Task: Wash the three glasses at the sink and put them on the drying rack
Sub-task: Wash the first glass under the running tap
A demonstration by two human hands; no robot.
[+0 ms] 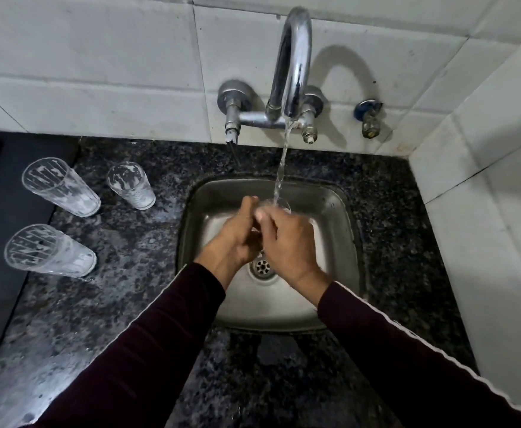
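Observation:
Three clear glasses streaked with white foam stand upright on the dark granite counter left of the sink: a tall one at the back point(61, 186), a shorter one beside it point(132, 185), and one nearer me point(49, 251). My left hand point(237, 236) and my right hand point(284, 239) are pressed together over the steel sink point(333, 211), fingers curled, right under the running stream point(281, 171) from the chrome tap point(293, 66). A faint clear arc point(281, 204) shows at my fingertips. I cannot tell whether it is glass or splashing water.
The drain point(263, 266) lies below my wrists. A black mat or surface point(3, 217) covers the counter's left edge. White tiled walls close the back and right side. A small valve point(369, 118) sticks out of the wall to the right of the tap.

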